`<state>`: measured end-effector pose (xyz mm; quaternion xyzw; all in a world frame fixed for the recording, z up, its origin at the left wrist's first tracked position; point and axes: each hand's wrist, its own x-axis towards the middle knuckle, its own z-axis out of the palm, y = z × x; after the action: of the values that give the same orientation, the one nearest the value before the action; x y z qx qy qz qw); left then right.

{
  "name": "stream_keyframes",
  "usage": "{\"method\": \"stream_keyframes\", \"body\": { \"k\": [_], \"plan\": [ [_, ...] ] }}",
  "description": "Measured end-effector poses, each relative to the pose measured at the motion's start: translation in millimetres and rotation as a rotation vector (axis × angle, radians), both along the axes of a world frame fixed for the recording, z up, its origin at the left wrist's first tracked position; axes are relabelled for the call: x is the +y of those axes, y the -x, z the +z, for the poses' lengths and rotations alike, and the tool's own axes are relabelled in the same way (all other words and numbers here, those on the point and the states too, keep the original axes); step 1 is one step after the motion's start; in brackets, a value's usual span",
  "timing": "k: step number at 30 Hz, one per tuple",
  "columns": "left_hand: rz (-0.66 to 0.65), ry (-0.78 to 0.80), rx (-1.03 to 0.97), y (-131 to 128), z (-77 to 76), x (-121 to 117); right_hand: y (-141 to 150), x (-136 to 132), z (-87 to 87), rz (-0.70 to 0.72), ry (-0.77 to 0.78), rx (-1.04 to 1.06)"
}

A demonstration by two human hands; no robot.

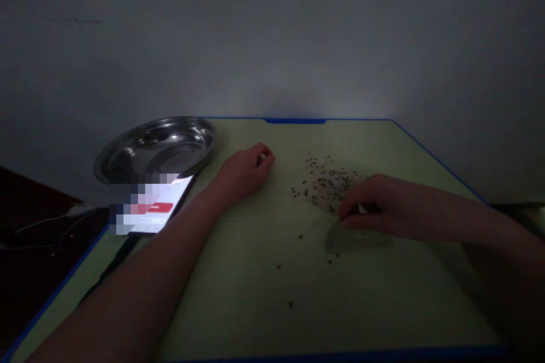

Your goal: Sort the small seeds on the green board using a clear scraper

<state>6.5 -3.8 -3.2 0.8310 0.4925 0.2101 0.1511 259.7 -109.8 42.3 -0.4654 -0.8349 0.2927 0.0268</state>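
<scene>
My left hand (pixel 249 167) rests on the table to the left of a grain pile, its fingers curled in and the thumb against them; I see nothing held in it. Thumb and fingertips of my right hand (pixel 374 207) pinch together at the upper edge of a clear plastic protractor (pixel 360 243), just at the near right side of the pile. That pile (pixel 327 187) mixes pale grains with small dark seeds, spread loosely. A few dark seeds (pixel 290 304) lie apart on the near side, some right by the protractor.
A wide steel basin (pixel 170 147) stands at the back left. In front of it, a lit phone or tablet (pixel 164 207) lies beside my left forearm, part of its screen blurred out. The pale green table (pixel 238 295) has a blue rim, with a wall behind. White cables (pixel 80 210) lie off its left side.
</scene>
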Motion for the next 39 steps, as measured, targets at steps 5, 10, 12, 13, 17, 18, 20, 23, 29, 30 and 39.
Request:
{"method": "stream_keyframes", "body": {
  "k": [5, 10, 12, 13, 17, 18, 20, 23, 29, 30, 39],
  "plan": [
    [-0.002, -0.002, 0.01, 0.4, -1.5, 1.0, 3.3, -2.1, 1.1, -0.007, 0.008, 0.013],
    [0.0, -0.019, 0.014, 0.2, -2.8, 1.6, 12.8, -4.8, -5.2, -0.058, -0.044, 0.028],
    [0.003, -0.015, 0.013, 0.0, -2.5, 1.4, 14.9, -4.2, -7.9, -0.053, -0.065, 0.029],
    [0.004, -0.011, 0.012, -0.1, -2.3, 1.3, 15.0, -3.3, -8.7, -0.053, -0.079, 0.023],
    [0.006, -0.01, 0.005, -0.3, -1.9, 1.1, 10.4, 2.7, -8.4, -0.115, -0.146, -0.007],
    [0.004, -0.011, 0.007, -0.4, -1.6, 0.9, 9.4, 3.6, -7.8, -0.13, -0.151, -0.003],
    [0.0, -0.017, 0.013, -0.7, -0.8, 0.2, 9.2, 3.6, -6.8, -0.138, -0.152, 0.023],
    [0.002, -0.013, 0.03, -1.3, 0.6, -1.2, 13.4, 0.3, -6.0, -0.113, -0.139, 0.057],
    [0.003, -0.016, 0.038, -1.2, 0.9, -1.2, 20.0, 0.5, -7.8, -0.104, -0.132, 0.038],
    [0.006, -0.014, 0.044, -1.1, 0.8, -1.0, 19.4, 1.7, -7.9, -0.117, -0.147, 0.037],
    [-0.017, -0.024, 0.038, 0.3, -2.4, 0.3, 17.1, 2.3, -6.3, -0.149, -0.203, 0.089]
  ]
}}
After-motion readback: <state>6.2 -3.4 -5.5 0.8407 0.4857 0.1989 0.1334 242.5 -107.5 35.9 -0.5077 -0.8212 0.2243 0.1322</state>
